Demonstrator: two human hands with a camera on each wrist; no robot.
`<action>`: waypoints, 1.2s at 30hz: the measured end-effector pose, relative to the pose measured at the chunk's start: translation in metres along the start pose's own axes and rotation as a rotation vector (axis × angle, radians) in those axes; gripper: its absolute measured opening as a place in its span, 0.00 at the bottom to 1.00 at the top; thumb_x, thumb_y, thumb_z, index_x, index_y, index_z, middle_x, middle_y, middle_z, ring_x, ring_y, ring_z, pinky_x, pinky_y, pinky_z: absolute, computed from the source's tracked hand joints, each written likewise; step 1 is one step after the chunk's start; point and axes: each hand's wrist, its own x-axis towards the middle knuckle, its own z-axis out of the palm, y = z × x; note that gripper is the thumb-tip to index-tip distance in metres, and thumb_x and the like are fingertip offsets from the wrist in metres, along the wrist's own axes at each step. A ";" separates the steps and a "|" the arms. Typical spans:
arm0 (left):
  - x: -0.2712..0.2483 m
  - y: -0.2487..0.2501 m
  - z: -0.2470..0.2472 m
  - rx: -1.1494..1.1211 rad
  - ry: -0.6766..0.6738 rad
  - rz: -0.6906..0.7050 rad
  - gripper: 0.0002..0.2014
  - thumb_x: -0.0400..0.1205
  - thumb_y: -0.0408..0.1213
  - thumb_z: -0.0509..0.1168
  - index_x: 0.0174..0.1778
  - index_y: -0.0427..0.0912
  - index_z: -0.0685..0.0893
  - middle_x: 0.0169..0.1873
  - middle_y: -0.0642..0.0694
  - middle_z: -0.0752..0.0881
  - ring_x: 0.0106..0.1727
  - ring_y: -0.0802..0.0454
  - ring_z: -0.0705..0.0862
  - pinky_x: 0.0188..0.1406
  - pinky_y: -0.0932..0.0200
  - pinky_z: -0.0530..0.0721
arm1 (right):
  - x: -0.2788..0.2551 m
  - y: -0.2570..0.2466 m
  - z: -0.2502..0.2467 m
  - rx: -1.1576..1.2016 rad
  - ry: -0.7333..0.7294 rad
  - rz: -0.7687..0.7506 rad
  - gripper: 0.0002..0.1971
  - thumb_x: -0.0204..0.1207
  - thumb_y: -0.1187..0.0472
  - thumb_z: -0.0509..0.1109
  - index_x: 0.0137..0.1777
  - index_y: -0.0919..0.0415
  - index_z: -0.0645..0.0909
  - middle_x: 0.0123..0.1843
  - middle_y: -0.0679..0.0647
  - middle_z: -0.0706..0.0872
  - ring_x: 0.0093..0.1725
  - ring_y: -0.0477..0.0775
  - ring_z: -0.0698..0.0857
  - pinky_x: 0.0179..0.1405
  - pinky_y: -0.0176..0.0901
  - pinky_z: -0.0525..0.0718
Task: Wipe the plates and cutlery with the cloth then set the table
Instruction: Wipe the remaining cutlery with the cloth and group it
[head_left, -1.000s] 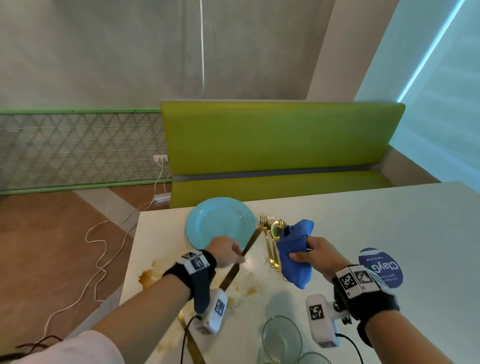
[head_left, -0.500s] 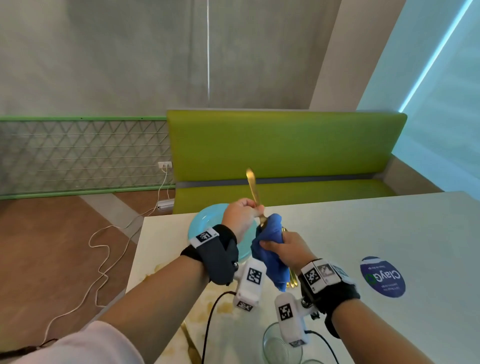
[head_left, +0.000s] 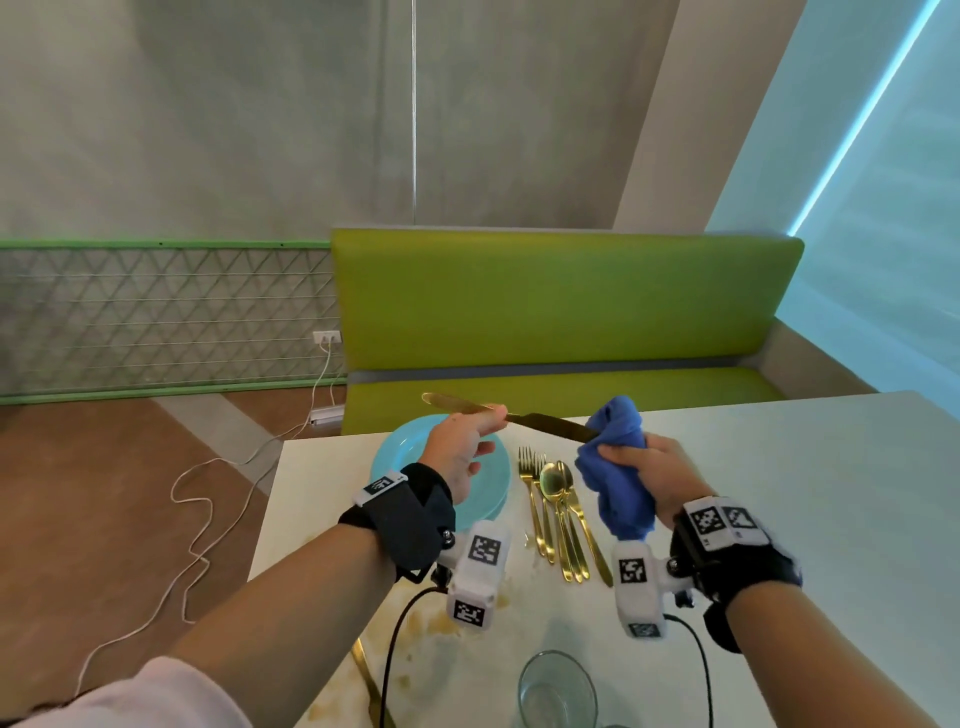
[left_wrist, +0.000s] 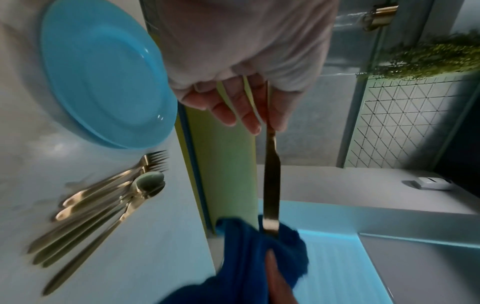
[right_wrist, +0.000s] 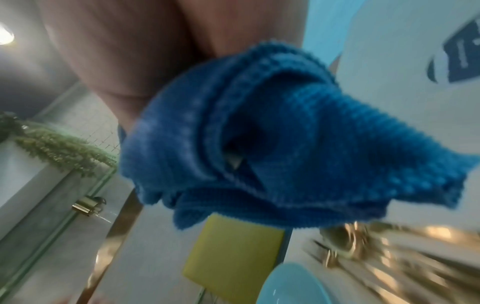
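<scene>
My left hand (head_left: 470, 441) pinches a gold knife (head_left: 550, 423) near its middle, level above the table; the left wrist view shows the knife (left_wrist: 270, 185) running from my fingers (left_wrist: 249, 115) into the cloth. My right hand (head_left: 649, 467) grips a blue cloth (head_left: 618, 467) bunched round the knife's far end. The cloth (right_wrist: 272, 144) fills the right wrist view. A light blue plate (head_left: 400, 457) lies under my left hand on the white table (head_left: 779, 493). Several gold forks and spoons (head_left: 558, 514) lie beside the plate.
Two clear glasses (head_left: 558, 691) stand at the near table edge between my arms. Brown spill stains (head_left: 431, 618) mark the table near my left wrist. A green bench (head_left: 561, 312) runs behind the table. A white cable (head_left: 197, 519) trails on the floor at left.
The knife was picked up off the table, raised upright, then tipped level. My hands have drawn apart, and the cloth has slid along the blade to the knife's end.
</scene>
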 end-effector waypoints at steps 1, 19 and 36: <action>0.000 0.003 -0.004 -0.016 0.014 0.015 0.05 0.78 0.44 0.69 0.45 0.49 0.81 0.42 0.54 0.85 0.46 0.53 0.75 0.43 0.56 0.68 | 0.002 -0.003 -0.007 -0.009 -0.003 -0.005 0.04 0.74 0.65 0.70 0.38 0.62 0.80 0.39 0.63 0.84 0.41 0.59 0.82 0.47 0.51 0.81; -0.019 -0.029 0.014 0.512 -0.257 0.236 0.10 0.84 0.30 0.61 0.54 0.29 0.84 0.31 0.48 0.84 0.21 0.69 0.78 0.24 0.79 0.74 | 0.022 -0.001 -0.001 0.469 0.140 -0.069 0.41 0.53 0.36 0.80 0.55 0.70 0.80 0.49 0.62 0.86 0.49 0.62 0.84 0.56 0.59 0.82; -0.018 -0.030 0.017 0.348 -0.181 0.229 0.09 0.84 0.32 0.62 0.39 0.43 0.83 0.31 0.49 0.85 0.25 0.63 0.74 0.27 0.76 0.76 | 0.013 0.005 -0.027 0.782 0.186 0.008 0.21 0.82 0.51 0.58 0.64 0.68 0.71 0.55 0.62 0.80 0.55 0.58 0.81 0.64 0.54 0.76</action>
